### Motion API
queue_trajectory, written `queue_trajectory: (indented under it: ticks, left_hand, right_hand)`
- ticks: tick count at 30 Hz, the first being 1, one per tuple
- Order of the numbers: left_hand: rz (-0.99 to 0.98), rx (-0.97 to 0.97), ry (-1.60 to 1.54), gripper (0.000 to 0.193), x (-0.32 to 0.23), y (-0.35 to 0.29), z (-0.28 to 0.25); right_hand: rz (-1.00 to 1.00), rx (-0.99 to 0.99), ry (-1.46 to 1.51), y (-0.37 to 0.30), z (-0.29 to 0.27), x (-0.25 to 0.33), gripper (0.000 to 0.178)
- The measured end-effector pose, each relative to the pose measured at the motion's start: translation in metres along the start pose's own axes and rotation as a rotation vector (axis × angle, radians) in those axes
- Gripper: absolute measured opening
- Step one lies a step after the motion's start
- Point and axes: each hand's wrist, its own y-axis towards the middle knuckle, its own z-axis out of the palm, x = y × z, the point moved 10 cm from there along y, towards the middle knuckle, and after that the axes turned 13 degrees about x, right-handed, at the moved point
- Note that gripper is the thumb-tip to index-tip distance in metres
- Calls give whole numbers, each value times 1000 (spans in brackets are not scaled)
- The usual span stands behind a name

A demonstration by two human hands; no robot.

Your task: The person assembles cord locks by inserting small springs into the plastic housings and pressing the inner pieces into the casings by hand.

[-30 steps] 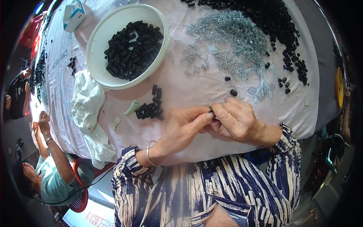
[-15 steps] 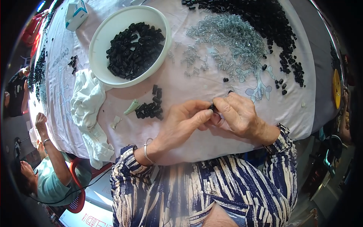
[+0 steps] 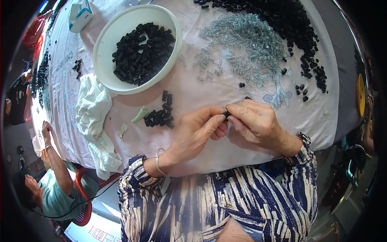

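Note:
Between my two hands, near the table's front edge, is a small black plastic piece [image 3: 226, 114], mostly covered by fingertips. My left hand [image 3: 200, 126] pinches it between thumb and forefinger. From the other side my right hand [image 3: 254, 121] has its fingers closed at the same piece; whether they also hold a spring is hidden. Just beyond my right hand lies a loose black piece [image 3: 248, 98]. Left of my left hand is a small group of black pieces [image 3: 159, 117]. Farther off spreads a heap of small metal springs [image 3: 242, 36].
A white bowl [image 3: 99, 60] of black pieces stands at the back left, beside a crumpled white cloth [image 3: 93, 109]. A large pile of black pieces [image 3: 282, 20] covers the far right. A small box [image 3: 80, 17] sits far left. Another person [image 3: 60, 189] works at left.
My right hand has shifted slightly to the right, and its fingers have changed position at the black piece. My left hand keeps its pinch.

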Motion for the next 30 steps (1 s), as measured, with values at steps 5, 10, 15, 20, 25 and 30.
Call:
queue_trajectory:
  ticks: [5,10,15,20,25,30]
  left_hand:
    - [18,-65,164,20,-4,-4,1]
    - [23,-70,371,16,-16,-4,4]
    - [105,-123,503,14,-23,-4,5]
    - [153,-175,578,12,-28,-3,6]
    - [185,-204,670,12,-31,-4,6]
    - [137,-184,593,14,-30,0,2]
  right_hand:
    - [63,-23,179,-3,-2,-11,17]
    - [103,-10,196,-3,-1,-15,15]
    - [213,-4,215,-2,-1,-19,10]
    - [188,-90,191,-4,-1,-17,10]
    - [192,-106,181,-4,-3,-17,10]
    - [170,-94,101,-3,-4,-14,15]
